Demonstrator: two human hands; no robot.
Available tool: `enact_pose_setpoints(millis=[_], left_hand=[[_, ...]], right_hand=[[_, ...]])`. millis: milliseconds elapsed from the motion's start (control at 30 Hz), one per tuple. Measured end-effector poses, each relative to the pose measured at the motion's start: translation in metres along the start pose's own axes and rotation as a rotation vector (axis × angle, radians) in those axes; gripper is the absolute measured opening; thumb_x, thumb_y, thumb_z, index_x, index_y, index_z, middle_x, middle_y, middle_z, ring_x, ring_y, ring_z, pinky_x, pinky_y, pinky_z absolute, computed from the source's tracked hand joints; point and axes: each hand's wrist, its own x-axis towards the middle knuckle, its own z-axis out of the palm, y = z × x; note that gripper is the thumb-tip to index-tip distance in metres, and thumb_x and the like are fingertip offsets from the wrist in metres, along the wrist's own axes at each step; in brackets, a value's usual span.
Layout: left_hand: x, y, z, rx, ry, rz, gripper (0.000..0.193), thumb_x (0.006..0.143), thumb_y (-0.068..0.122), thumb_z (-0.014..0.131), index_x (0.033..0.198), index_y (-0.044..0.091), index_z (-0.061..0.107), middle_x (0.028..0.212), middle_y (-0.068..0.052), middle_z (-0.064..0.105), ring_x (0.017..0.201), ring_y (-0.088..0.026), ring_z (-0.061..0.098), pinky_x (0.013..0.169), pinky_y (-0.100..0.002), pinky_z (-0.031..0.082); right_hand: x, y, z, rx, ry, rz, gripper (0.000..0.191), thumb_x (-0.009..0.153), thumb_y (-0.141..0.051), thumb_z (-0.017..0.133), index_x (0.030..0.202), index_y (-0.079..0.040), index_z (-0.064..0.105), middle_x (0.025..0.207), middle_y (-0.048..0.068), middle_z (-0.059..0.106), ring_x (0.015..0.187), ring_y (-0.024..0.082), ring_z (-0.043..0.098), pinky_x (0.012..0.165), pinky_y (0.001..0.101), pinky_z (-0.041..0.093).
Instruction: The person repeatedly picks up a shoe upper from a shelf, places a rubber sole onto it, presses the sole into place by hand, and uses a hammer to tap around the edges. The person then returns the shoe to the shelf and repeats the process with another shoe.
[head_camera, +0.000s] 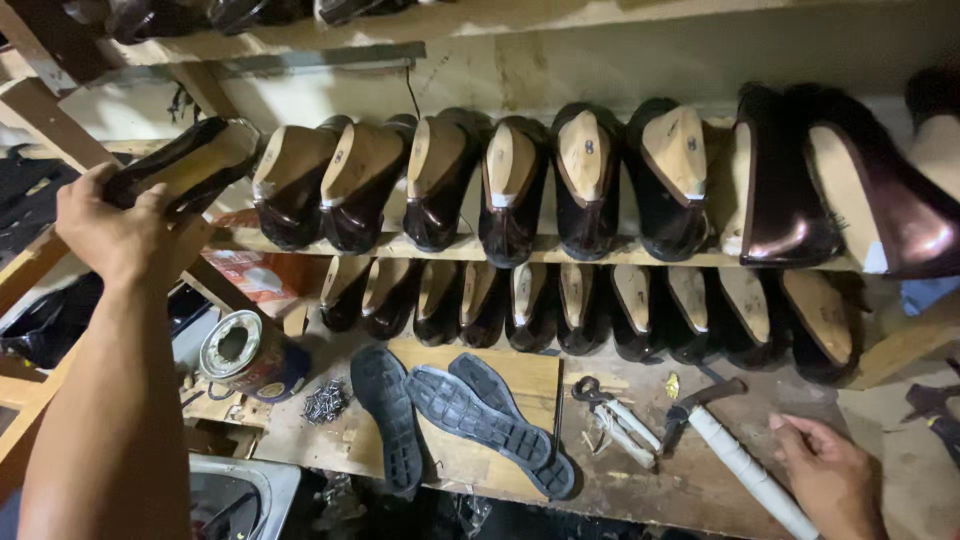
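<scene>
Dark glossy leather is what the left hand has its fingers wrapped around: a shoe on a wooden last, held up at the left end of the upper shelf, sole side facing out. The grip looks like fingers over the top and thumb underneath, fairly closed. The right hand lies flat and loose on the bench, fingers relaxed, holding nothing, right next to the white-handled hammer.

What could go sideways here, honestly: that shoe is out past the shelf edge, so a slack grip and it probably drops onto the open tin can or the little heap of nails below. The next shoes in the row are packed tight beside it too, so bumping one could likely tip a neighbour off. Nails that loose would scratch a shiny upper easily.

The bench is rough, stained wood with a paler board on it carrying two black rubber soles, toes pointing away. Pincers sit between the soles and the hammer. Two shelves of lasted shoes line the back, with the lower row tucked in shadow. The wall behind is grubby and pale, another plank runs overhead, and the whole place reads as a cramped workshop corner.
</scene>
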Motion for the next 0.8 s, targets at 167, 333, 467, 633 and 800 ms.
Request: enact_pose_setpoints(millis=[167, 333, 467, 633, 800], left_hand=[[-0.006, -0.007, -0.023, -0.363, 0.105, -0.159, 0.038, 0.094, 0.017, 0.079, 0.127, 0.005, 0.064, 0.12, -0.01, 0.067, 0.105, -0.021, 0.066, 0.093, -0.032, 0.054], [-0.059, -0.017, -0.07, -0.956, -0.252, -0.841, 0.037, 0.099, 0.036, 0.055, 0.125, 0.01, 0.06, 0.113, -0.002, 0.069, 0.102, -0.014, 0.066, 0.087, -0.026, 0.053], [-0.183, -0.037, -0.129, -1.051, -0.019, -0.584, 0.041, 0.105, 0.014, 0.063, 0.14, -0.006, 0.056, 0.139, -0.013, 0.065, 0.134, -0.022, 0.062, 0.121, -0.031, 0.052], [-0.362, -0.019, -0.156, -0.631, -0.623, -0.672, 0.074, 0.081, 0.004, 0.07, 0.151, 0.006, 0.044, 0.142, -0.02, 0.056, 0.124, -0.029, 0.061, 0.1, -0.04, 0.053], [-0.515, 0.1, -0.143, -1.273, -0.576, -1.161, 0.052, 0.074, -0.009, 0.078, 0.125, -0.007, 0.065, 0.106, -0.022, 0.075, 0.096, -0.026, 0.073, 0.089, -0.041, 0.056]], right_hand=[[-0.008, -0.019, -0.007, 0.009, -0.033, -0.061, 0.036, 0.098, -0.033, 0.07, 0.118, -0.004, 0.076, 0.088, 0.01, 0.08, 0.082, 0.016, 0.075, 0.074, 0.028, 0.052], [-0.029, -0.047, -0.017, -0.056, -0.025, -0.05, 0.035, 0.1, -0.035, 0.069, 0.119, -0.006, 0.076, 0.091, 0.008, 0.079, 0.083, 0.016, 0.074, 0.075, 0.0292, 0.053], [-0.042, -0.058, -0.02, -0.119, -0.011, -0.121, 0.034, 0.102, -0.035, 0.069, 0.119, -0.006, 0.077, 0.09, 0.008, 0.078, 0.082, 0.016, 0.072, 0.076, 0.0289, 0.052], [-0.04, -0.068, -0.024, 0.069, -0.187, -0.084, 0.034, 0.097, -0.031, 0.073, 0.119, -0.006, 0.075, 0.088, 0.006, 0.076, 0.079, 0.013, 0.069, 0.071, 0.0298, 0.051], [-0.046, -0.079, -0.037, 0.155, -0.305, -0.105, 0.033, 0.091, -0.027, 0.072, 0.118, -0.008, 0.073, 0.097, 0.002, 0.075, 0.083, 0.011, 0.07, 0.073, 0.0293, 0.058]])
